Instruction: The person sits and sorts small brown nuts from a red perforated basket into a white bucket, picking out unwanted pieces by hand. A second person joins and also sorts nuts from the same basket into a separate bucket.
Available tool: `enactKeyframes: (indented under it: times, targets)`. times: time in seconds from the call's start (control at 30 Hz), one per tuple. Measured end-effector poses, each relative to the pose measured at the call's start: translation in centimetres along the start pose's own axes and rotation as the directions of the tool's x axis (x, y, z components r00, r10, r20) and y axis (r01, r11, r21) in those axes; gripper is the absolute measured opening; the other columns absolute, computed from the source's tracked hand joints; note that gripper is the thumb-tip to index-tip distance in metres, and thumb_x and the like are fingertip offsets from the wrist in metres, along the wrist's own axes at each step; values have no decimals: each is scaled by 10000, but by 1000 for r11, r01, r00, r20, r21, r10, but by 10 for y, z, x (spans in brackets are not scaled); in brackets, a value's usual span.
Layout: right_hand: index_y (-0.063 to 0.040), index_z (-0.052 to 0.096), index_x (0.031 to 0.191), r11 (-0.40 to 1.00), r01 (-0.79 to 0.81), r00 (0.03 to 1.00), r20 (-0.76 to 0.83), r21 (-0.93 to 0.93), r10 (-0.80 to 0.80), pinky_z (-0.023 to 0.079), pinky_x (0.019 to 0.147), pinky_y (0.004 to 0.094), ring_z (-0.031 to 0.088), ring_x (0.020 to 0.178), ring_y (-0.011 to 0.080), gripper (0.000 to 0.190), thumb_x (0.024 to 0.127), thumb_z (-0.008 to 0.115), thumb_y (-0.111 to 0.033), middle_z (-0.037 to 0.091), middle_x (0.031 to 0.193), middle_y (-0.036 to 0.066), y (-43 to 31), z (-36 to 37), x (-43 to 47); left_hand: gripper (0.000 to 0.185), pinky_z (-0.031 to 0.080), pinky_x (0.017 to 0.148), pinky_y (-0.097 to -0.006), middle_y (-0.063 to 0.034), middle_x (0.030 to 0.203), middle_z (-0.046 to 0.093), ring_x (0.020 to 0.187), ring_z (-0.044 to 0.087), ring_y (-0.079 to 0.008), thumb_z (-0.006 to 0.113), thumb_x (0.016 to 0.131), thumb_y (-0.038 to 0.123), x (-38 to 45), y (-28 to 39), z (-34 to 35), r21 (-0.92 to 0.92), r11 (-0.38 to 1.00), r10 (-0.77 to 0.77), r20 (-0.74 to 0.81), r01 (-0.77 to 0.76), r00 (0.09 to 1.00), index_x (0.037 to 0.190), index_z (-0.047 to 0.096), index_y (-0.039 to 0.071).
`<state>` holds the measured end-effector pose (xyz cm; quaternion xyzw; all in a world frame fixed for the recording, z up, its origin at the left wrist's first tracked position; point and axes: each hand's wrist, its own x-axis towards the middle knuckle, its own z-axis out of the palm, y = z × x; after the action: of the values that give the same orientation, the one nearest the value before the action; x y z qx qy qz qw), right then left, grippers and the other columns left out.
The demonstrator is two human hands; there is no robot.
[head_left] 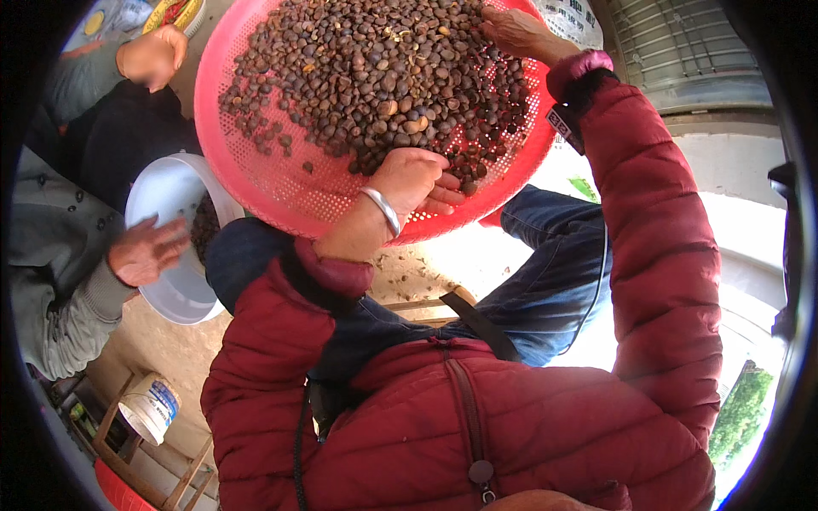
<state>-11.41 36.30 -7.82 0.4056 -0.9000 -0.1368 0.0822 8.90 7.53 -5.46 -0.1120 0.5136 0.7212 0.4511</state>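
A round red plastic sieve basket (217,121) with a perforated bottom lies in front of me, over my knees. Dark brown round seeds or nuts (377,83) cover most of it, a few of them paler. My left hand (409,182), with a silver bangle at its wrist, is at the near side of the heap, fingers curled; whether it holds any seeds is hidden. At the far right rim, my right hand (521,32) rests against the seeds, and its fingertips are partly hidden.
Left of me, another person's hand (150,249) is over a white plastic tub (185,297) holding dark seeds. Another person's hands (153,54) show at upper left. A white bucket (151,409) with writing stands at lower left, near wooden frames. Debris lies on the floor (415,274).
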Motion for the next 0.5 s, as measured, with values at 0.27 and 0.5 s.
enactKeyframes:
  times: [0.27,0.5]
  targets:
    - [-28,580,905,958,-285,930,248,23,270,461,490,356,609,678,258,180,846,492,-174,600,881,130,-105,-48,-48,382,488,904,-478,-314,1123,499,1062,553,-442,472,930,166,15,3,3,-332,928,-95,229,170,969,1176,358,-104]
    - [27,535,974,386,-600,739,299,701,604,498,697,499,601,844,470,304,917,450,-259,590,834,340,-190,-95,-49,641,413,977,-572,-261,1244,416,1112,508,-451,447,942,425,18,3,11,-418,884,-83,300,209,950,1294,273,-81]
